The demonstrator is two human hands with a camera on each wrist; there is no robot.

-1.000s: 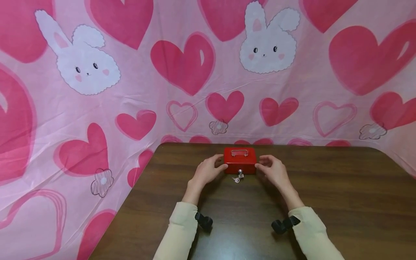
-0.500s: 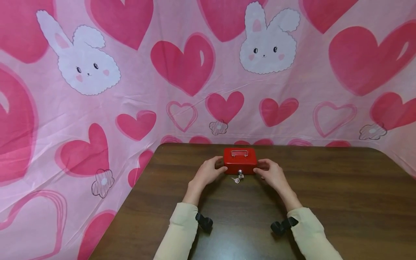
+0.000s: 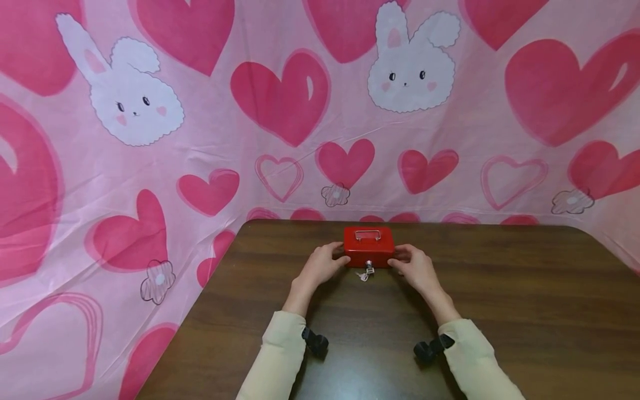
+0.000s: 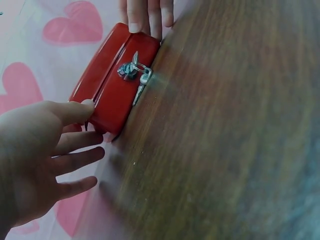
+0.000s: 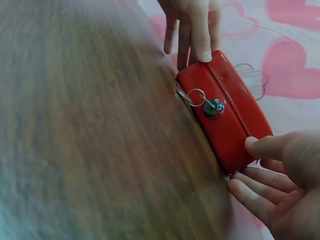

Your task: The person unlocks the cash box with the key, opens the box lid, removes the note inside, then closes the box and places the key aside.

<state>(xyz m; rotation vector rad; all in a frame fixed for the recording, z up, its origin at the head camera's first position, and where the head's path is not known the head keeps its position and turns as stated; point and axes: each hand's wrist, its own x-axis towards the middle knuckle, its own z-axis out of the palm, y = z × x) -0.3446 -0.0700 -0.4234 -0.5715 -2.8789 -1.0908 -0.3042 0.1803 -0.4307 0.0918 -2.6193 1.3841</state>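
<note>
A small red metal cash box [image 3: 354,248] stands on the wooden table near its far edge, lid down. Its wire carry handle [image 3: 368,239] lies on top. In the front lock [image 5: 213,107] sits a key, with a ring and a second key [image 4: 142,87] hanging from it. My left hand [image 3: 317,265] holds the box's left end, thumb at the front corner and fingers along the side, some of them spread apart. On the opposite end my right hand [image 3: 418,270] grips likewise, its thumb [image 5: 252,143] pressed to the front. Fingertips behind the ends are partly hidden.
The brown wooden table [image 3: 525,300] extends to both sides and toward me. Close behind its far edge hangs a pink cloth [image 3: 215,128] with hearts and rabbits. Black wrist cameras [image 3: 316,343] sit at both cuffs.
My right hand has come in from slightly apart, its thumb moving left onto the box's front corner and its fingers meeting the side. The left hand and the box have hardly moved.
</note>
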